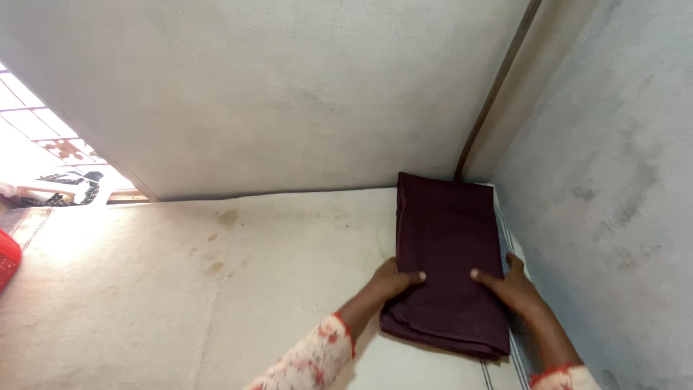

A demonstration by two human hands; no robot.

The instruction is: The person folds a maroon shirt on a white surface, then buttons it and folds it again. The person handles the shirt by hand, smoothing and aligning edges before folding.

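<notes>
A dark maroon cloth (447, 245), folded into a long rectangle, lies on a white sheet (289, 274) in the corner where two grey walls meet. My left hand (393, 280) grips the cloth's left edge near its front end, thumb on top. My right hand (512, 285) holds the right edge at the same height, thumb resting on the fabric. Both sleeves are pale with a red floral print. The cloth's far end touches the back wall.
The grey side wall (613, 180) rises close on the right. A dark pipe (498, 87) runs up the corner. A bright window opening (43, 137) is at far left, with a red object (7, 260) at the left edge.
</notes>
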